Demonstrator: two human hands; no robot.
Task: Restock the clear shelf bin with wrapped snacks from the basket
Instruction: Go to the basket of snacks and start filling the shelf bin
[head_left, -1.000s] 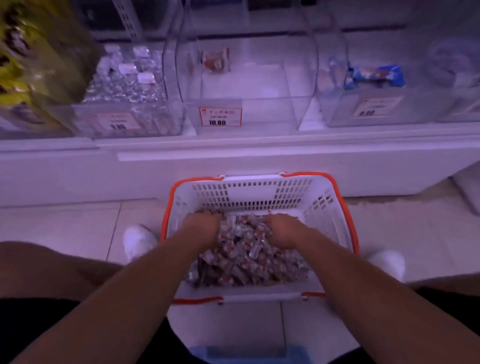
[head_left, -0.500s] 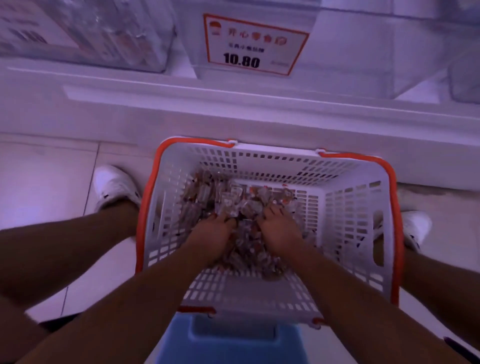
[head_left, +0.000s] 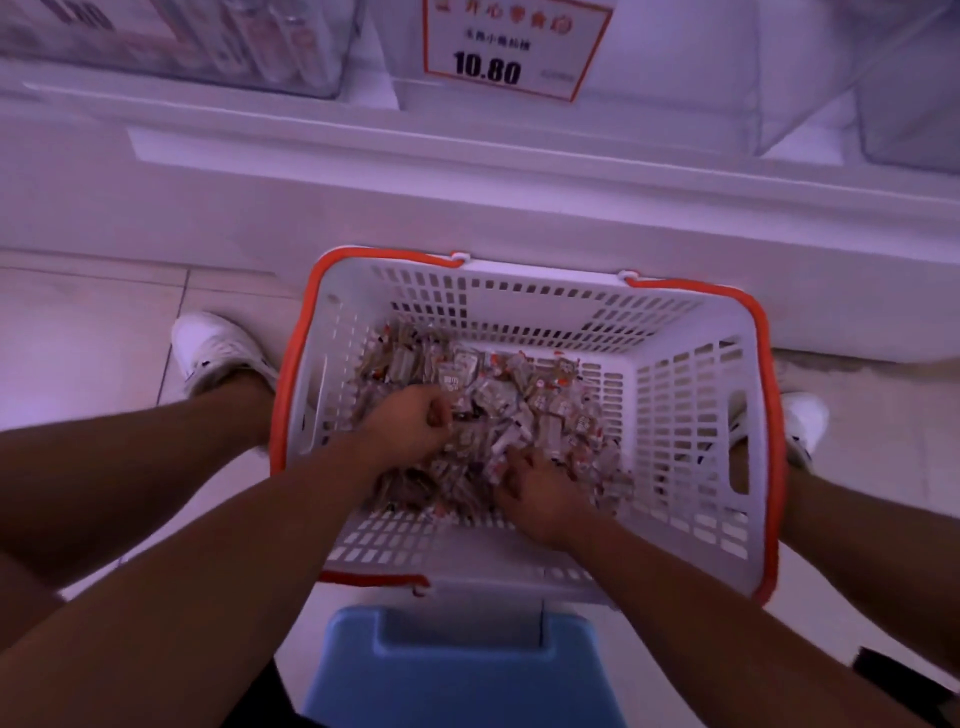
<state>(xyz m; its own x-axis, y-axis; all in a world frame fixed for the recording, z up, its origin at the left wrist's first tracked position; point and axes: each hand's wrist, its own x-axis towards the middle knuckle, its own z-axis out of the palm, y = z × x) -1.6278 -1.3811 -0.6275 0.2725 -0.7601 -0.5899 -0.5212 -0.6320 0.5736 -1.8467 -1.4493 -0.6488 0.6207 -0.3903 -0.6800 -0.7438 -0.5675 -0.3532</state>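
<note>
Both hands are down in the pile. The left hand (head_left: 410, 428) has its fingers curled in around a clutch of wrapped snacks (head_left: 498, 410), knuckles up, packets bunched against the palm. The right hand (head_left: 535, 491) sits just beside it, a little nearer the person, its fingers likewise bent into the heap and closed on a few wrappers at its fingertips. The snacks are small clear-wrapped pieces with dabs of red and white on them, heaped loosely over the floor of the basket (head_left: 691, 395), thickest in the middle and toward the left wall, thinning out to bare slotted plastic near the front edge. The basket is white with an orange rim and stands on the pale tiled floor (head_left: 93, 332), right up against the white base of the shelf unit (head_left: 467, 202). A white shoe (head_left: 218, 348) rests on either side of it, the person's bare legs flanking the basket. A blue plastic stool (head_left: 457, 670) shows at the bottom, just touching the basket's near edge. Up on the shelf, the clear shelf bin (head_left: 675, 78) stands directly above the basket, with a red-bordered price tag (head_left: 514, 47) reading 10.80 on its front. What lies inside it I cannot make out from here. To its left is a neighbouring bin (head_left: 208, 47) holding something pale and blurred.
</note>
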